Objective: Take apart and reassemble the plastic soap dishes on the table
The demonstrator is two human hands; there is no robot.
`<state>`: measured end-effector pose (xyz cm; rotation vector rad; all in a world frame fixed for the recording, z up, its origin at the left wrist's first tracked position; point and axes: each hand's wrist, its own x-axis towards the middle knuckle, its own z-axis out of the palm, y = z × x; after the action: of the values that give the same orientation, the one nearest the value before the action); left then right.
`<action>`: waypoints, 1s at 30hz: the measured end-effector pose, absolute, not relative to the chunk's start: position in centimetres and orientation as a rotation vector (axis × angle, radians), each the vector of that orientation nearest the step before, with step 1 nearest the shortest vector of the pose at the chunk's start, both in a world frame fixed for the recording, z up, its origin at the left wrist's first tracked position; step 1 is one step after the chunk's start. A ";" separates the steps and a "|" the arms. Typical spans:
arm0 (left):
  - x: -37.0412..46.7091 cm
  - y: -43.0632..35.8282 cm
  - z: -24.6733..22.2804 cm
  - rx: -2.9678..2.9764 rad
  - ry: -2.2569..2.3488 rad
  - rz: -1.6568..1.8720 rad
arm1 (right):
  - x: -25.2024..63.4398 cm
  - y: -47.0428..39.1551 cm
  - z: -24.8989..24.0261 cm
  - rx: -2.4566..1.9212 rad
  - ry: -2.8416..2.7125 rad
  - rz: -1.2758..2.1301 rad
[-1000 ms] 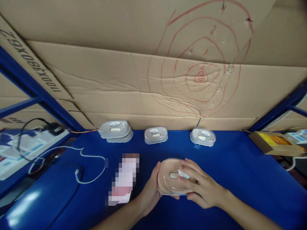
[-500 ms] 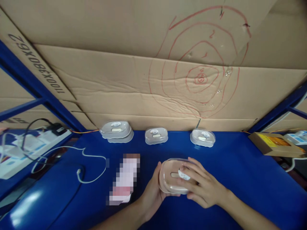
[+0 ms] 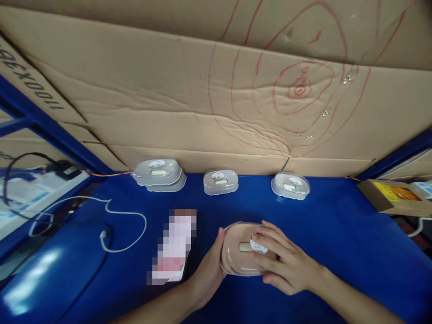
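Note:
An oval, clear-lidded plastic box (image 3: 236, 258) is held between my two hands above the blue table. It has a pale oblong piece on its lid and a round white sticker (image 3: 258, 245). My left hand (image 3: 209, 272) grips the box's left side, its thumb up along the edge and its other fingers mostly hidden beneath. Across the right part of the lid lie the fingers of my right hand (image 3: 286, 258), curled over the box and partly covering the sticker. What the box contains cannot be made out.
Along the back stand two stacked clear boxes (image 3: 157, 174), a single one (image 3: 220, 182) and another (image 3: 290, 186). A blurred-out phone-like object (image 3: 175, 245) lies left of my hands. White cable (image 3: 145, 225), power strips (image 3: 40, 202) and a cardboard box (image 3: 394, 198) flank the table (image 3: 337, 252).
The whole view has tilted, so the cardboard backing with red rings sits higher and further right. My hands keep their hold on the box, which has barely shifted or turned.

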<state>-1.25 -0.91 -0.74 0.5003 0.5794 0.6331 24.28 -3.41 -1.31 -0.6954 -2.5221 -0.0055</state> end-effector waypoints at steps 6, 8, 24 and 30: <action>-1.4 -1.0 -0.4 0.448 0.585 0.571 | 24.1 -3.4 -1.4 -0.752 -2.546 0.064; -1.4 -1.0 -0.4 0.437 0.579 0.546 | 24.0 -3.4 -1.5 -0.791 -2.524 0.121; -1.4 -0.6 -1.2 0.426 0.586 0.631 | 28.2 3.2 -1.9 -1.117 -2.498 -0.018; -1.5 -1.0 -1.4 0.541 0.597 0.602 | 28.7 7.4 -1.1 -1.274 -2.618 -0.211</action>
<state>-1.46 -1.03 -1.43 0.5409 0.5974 0.6018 28.65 7.41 -1.13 -1.2737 -2.6185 -0.2113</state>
